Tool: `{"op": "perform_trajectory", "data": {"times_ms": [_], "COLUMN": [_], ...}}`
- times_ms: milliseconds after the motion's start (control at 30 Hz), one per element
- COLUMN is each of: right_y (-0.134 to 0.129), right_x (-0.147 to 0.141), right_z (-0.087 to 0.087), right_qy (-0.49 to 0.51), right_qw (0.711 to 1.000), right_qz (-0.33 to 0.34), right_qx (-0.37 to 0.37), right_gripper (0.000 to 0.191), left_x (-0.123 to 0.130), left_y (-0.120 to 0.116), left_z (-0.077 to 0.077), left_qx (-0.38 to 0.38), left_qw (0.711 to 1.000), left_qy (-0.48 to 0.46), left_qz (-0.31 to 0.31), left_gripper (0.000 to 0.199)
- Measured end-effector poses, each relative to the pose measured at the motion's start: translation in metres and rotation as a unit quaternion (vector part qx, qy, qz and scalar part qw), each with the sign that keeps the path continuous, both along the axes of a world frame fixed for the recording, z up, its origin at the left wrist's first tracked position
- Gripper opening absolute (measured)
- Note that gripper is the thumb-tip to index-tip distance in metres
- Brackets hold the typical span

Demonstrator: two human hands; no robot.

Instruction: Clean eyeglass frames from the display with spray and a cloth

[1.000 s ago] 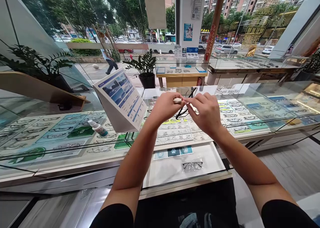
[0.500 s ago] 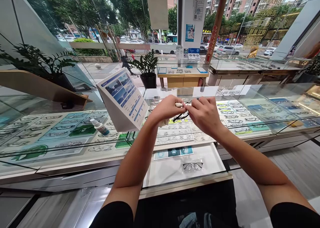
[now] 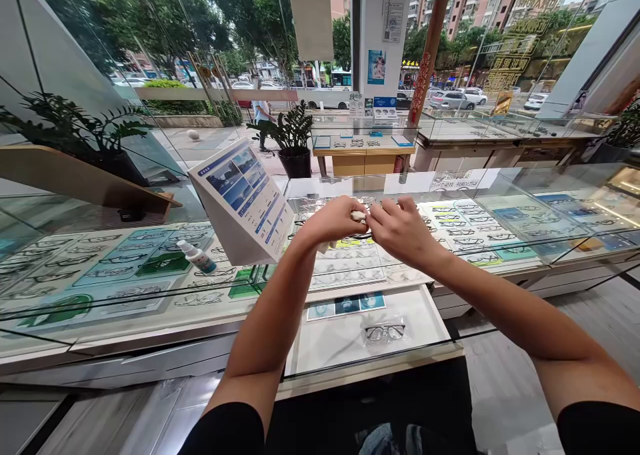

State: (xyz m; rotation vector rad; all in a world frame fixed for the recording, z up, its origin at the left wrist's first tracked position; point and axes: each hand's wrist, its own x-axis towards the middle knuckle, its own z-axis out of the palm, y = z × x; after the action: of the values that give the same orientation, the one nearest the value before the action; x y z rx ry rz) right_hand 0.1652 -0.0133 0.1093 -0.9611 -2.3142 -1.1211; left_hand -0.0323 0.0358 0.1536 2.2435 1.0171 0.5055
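Over the glass display counter, my two hands meet at the fingertips. My left hand (image 3: 336,218) is closed on a pale cloth (image 3: 359,215), part of which pokes out between thumb and fingers. My right hand (image 3: 403,232) pinches a dark-framed pair of eyeglasses (image 3: 363,236); most of the frame is hidden behind the fingers and the cloth. Below, in the open white drawer (image 3: 325,346), another pair of glasses (image 3: 384,332) lies in a clear plastic bag.
A white spray bottle (image 3: 198,256) and a tilted calendar-like stand (image 3: 245,202) are on the counter to the left. Rows of spectacles (image 3: 453,225) lie under the counter glass. A potted plant (image 3: 294,138) and further display cases stand beyond; a person (image 3: 261,114) is outside the window.
My right hand has shifted slightly left, closer to the left hand, and less of the eyeglasses shows. My left hand stays nearly in place. The person outside has moved right.
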Motion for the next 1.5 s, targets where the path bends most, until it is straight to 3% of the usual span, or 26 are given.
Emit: {"op": "perform_trajectory", "data": {"times_ms": [300, 500, 700, 833, 1000, 1167, 1267, 1367, 1500], "right_y": [0.005, 0.006, 0.004, 0.002, 0.005, 0.039, 0.074, 0.109, 0.146], "right_x": [0.004, 0.016, 0.023, 0.026, 0.029, 0.054, 0.079, 0.1, 0.117], "right_z": [0.002, -0.001, -0.004, -0.004, 0.003, 0.017, 0.017, 0.007, -0.017], "right_qy": [-0.045, -0.024, 0.0, 0.009, 0.029, 0.081, 0.088, 0.08, 0.075], "right_qw": [0.998, 0.999, 0.999, 0.999, 0.996, 0.977, 0.95, 0.916, 0.902], "right_qz": [-0.021, -0.044, -0.047, -0.043, -0.032, -0.066, -0.116, -0.175, -0.21], "right_qx": [0.043, -0.007, -0.022, -0.008, -0.075, -0.187, -0.276, -0.351, -0.371], "right_gripper": [0.035, 0.033, 0.032, 0.03, 0.03, 0.023, 0.024, 0.026, 0.024], "left_x": [0.003, -0.009, -0.019, -0.017, -0.011, -0.014, -0.022, -0.028, -0.031], "left_y": [0.003, 0.007, 0.017, 0.017, 0.013, 0.007, 0.0, -0.01, -0.02], "left_z": [-0.005, -0.002, -0.001, -0.001, -0.003, -0.001, 0.006, 0.015, 0.024], "left_qx": [-0.003, -0.007, -0.03, -0.039, -0.021, 0.013, 0.02, 0.026, 0.03], "left_qw": [0.999, 0.999, 0.999, 0.999, 0.999, 0.995, 0.993, 0.994, 0.995], "left_qy": [-0.036, -0.024, -0.018, -0.012, 0.019, -0.02, -0.027, -0.025, -0.017], "left_qz": [-0.004, 0.036, -0.015, -0.001, 0.035, 0.101, 0.117, 0.106, 0.09], "left_gripper": [0.018, 0.055, 0.055, 0.058, 0.056, 0.078, 0.076, 0.071, 0.069]}}
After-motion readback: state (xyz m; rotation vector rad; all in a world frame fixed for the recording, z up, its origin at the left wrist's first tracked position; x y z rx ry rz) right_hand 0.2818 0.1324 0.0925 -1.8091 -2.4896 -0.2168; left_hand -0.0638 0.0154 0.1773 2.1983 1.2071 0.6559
